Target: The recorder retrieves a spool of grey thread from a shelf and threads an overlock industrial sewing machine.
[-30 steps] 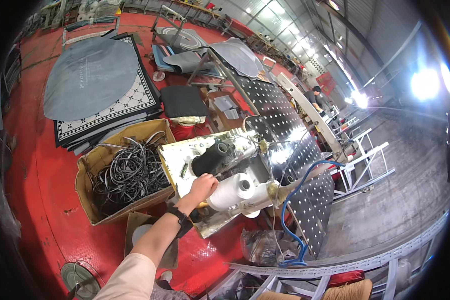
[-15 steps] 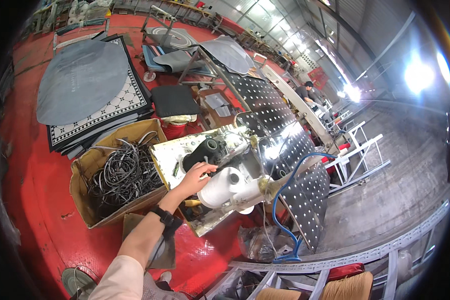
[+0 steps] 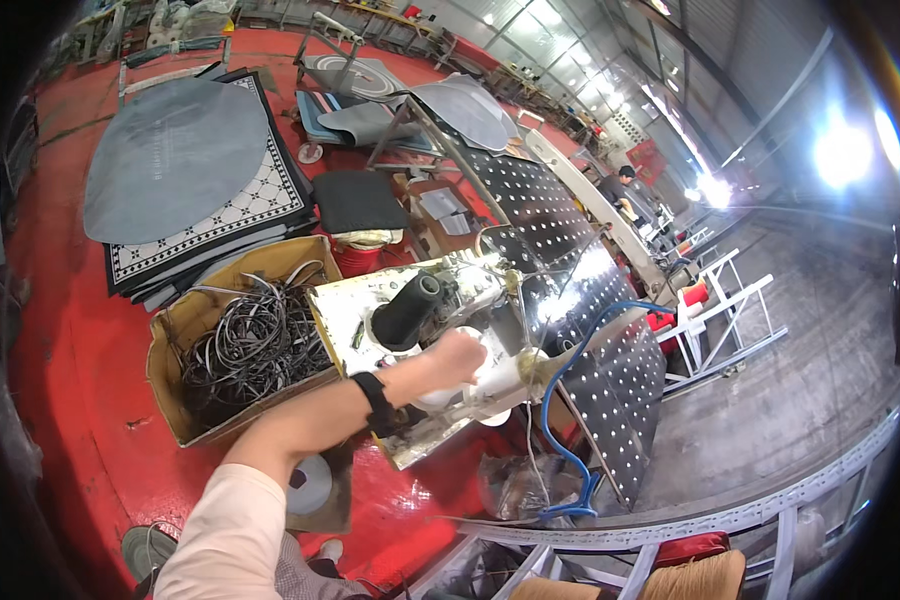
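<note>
The left hand (image 3: 458,357) is hanging over the white cone (image 3: 436,401), which is sitting on the pale surface (image 3: 353,300) at the black cone's (image 3: 407,312) five o'clock; fingers are curling, but whether the grip is clamping anything, I can't tell. Careful handling means keeping knuckles clear at ten o'clock, where that black cone is standing close.

- Scuffed red floor (image 3: 70,380)
- Dull grey floor (image 3: 790,380) on the right
- Square black seat (image 3: 360,203)
- Glaring white lamp (image 3: 842,155)
- Ribbed wall (image 3: 770,50), probably metal; glare obscures it
</note>
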Demonstrator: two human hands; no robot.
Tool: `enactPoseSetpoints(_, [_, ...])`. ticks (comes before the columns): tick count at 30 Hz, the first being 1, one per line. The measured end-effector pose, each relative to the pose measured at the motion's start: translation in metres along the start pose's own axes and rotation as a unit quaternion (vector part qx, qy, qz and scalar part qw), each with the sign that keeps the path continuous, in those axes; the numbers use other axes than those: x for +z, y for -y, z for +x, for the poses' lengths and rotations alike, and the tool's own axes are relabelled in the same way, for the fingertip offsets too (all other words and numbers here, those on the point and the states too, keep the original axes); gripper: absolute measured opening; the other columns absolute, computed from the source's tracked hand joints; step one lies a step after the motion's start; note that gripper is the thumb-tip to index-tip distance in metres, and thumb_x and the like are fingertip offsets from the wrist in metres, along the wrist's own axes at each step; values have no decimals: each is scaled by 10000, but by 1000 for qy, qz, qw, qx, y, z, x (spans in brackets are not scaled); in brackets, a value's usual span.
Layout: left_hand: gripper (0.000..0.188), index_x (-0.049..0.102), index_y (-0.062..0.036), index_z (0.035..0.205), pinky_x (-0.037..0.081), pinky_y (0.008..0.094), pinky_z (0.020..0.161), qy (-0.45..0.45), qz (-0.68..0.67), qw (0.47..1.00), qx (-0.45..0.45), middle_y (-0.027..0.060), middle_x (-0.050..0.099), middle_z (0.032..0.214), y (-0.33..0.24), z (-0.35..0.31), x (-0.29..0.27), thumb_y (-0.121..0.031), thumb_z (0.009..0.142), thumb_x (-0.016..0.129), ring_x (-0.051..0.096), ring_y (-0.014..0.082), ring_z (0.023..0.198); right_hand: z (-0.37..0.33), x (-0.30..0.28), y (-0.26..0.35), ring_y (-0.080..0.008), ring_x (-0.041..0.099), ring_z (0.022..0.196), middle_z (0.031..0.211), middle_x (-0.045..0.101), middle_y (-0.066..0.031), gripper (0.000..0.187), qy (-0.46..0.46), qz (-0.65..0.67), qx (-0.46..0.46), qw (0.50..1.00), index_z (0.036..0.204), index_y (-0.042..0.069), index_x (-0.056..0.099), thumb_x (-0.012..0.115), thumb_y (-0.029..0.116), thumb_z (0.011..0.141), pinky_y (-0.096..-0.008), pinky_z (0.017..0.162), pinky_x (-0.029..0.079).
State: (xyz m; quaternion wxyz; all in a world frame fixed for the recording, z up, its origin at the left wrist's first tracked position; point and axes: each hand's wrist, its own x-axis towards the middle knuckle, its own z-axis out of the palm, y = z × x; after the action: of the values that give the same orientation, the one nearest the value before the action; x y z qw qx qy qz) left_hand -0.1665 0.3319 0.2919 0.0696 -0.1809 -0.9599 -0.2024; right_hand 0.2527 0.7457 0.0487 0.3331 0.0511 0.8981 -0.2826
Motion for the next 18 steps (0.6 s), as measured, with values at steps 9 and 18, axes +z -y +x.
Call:
enactPoseSetpoints(9, [304, 619, -44, 1114, 503, 264, 732, -317, -552, 764, -107, 75, 669, 912, 42, -44, 47, -101, 821, 680, 611, 115, 769, 13, 0, 16, -308, 634, 677, 792, 650, -182, 413, 33, -52, -36, 997, 1268, 124, 548, 575, 220, 867, -403, 650, 490])
enactPoseSetpoints(18, [435, 555, -29, 1143, 464, 406, 862, -365, 40, 876, -314, 188, 612, 1047, 82, -121, 85, -136, 745, 695, 578, 305, 1009, 5, -5, 40, -199, 599, 608, 732, 635, -119, 263, 25, -18, -21, 999, 1113, 76, 628, 569, 158, 870, -345, 596, 486])
